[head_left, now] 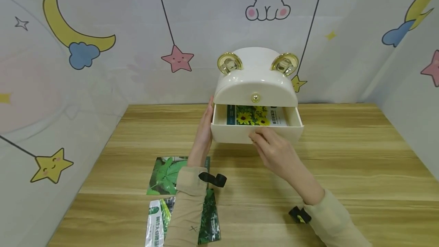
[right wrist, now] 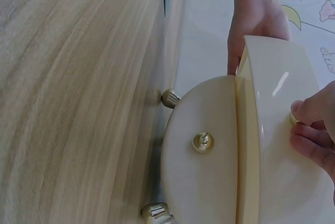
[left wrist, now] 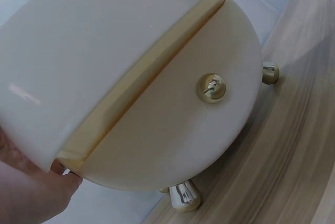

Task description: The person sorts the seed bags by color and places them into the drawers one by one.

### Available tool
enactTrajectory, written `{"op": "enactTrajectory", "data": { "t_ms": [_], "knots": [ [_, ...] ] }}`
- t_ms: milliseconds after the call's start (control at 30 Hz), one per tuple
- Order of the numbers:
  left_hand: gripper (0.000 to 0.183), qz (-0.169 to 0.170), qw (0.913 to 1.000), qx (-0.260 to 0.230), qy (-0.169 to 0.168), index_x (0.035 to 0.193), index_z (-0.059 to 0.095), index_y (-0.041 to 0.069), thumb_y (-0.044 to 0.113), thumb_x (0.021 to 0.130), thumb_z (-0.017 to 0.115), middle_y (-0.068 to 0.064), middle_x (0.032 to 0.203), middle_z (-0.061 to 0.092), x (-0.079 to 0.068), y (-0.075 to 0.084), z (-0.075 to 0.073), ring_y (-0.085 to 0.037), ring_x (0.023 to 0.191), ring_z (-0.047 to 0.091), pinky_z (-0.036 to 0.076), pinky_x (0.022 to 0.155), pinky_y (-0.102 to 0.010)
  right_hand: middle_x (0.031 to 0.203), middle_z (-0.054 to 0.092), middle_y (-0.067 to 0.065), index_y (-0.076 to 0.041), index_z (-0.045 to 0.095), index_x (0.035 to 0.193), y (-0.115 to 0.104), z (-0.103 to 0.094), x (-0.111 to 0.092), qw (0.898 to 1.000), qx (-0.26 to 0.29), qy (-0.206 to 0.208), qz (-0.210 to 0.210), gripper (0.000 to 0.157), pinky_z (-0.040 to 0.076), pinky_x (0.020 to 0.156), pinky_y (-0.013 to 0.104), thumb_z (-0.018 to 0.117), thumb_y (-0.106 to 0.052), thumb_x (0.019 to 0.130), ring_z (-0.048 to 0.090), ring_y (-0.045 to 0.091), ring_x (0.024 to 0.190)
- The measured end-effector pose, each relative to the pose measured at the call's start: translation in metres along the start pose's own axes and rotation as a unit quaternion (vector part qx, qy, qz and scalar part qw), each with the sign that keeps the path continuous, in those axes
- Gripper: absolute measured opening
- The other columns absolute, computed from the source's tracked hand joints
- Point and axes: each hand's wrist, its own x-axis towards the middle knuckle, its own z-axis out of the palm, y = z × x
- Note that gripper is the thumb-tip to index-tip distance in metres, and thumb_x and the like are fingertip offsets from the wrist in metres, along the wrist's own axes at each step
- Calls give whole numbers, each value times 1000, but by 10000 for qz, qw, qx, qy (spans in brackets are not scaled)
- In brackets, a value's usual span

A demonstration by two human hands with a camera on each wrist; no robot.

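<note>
A white bear-eared drawer box [head_left: 257,60] with gold-rimmed ears stands at the back of the table. Its middle drawer [head_left: 226,134] is pulled out, and inside lies a packet with yellow flowers [head_left: 252,116]. My right hand [head_left: 276,151] pinches the small gold knob [right wrist: 294,120] on that drawer's front between thumb and fingers. My left hand [head_left: 204,130] lies along the left side of the box, fingers extended towards the back. Below the pulled drawer, the bottom drawer [left wrist: 172,124] stays closed, its round gold knob [left wrist: 211,88] showing.
On the table's left lie a green leaf packet [head_left: 164,176], a white-and-green packet [head_left: 154,222] and a dark green packet [head_left: 210,224], partly hidden by my left sleeve. The box stands on gold feet [right wrist: 170,98]. A patterned cloth [head_left: 205,18] hangs behind the table.
</note>
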Motion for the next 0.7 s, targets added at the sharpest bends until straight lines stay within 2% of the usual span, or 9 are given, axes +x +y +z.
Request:
{"op": "enactTrajectory", "data": {
  "t_ms": [200,367,567,700],
  "knots": [
    [47,-191,9997,102,124,145,14,37,45,99,18,16,154,6,2,0,1,-9,143,0,2,117,-44,101,58,11,-2,62,105,4,5,4,9998,-162,73,12,23,53,71,29,62,-5,82,58,21,86],
    [47,-110,9999,26,35,146,12,34,42,100,16,12,155,4,3,-1,1,-10,143,-2,3,117,-45,100,58,12,0,63,103,8,11,8,9997,-150,199,51,22,53,74,31,63,-4,81,59,23,87],
    [46,-98,10000,2,6,145,12,38,44,99,15,18,154,5,2,-1,1,-7,143,-1,5,118,-41,101,58,13,1,63,102,13,18,10,9996,-36,275,91,22,53,76,32,63,-2,80,59,24,89],
    [47,9,10000,-46,-10,145,12,35,44,99,15,17,154,5,2,-2,-1,-6,143,-2,3,118,-39,100,58,12,0,63,103,15,21,10,9994,-17,340,63,23,53,74,31,63,-2,80,59,24,88]
  ]
}}
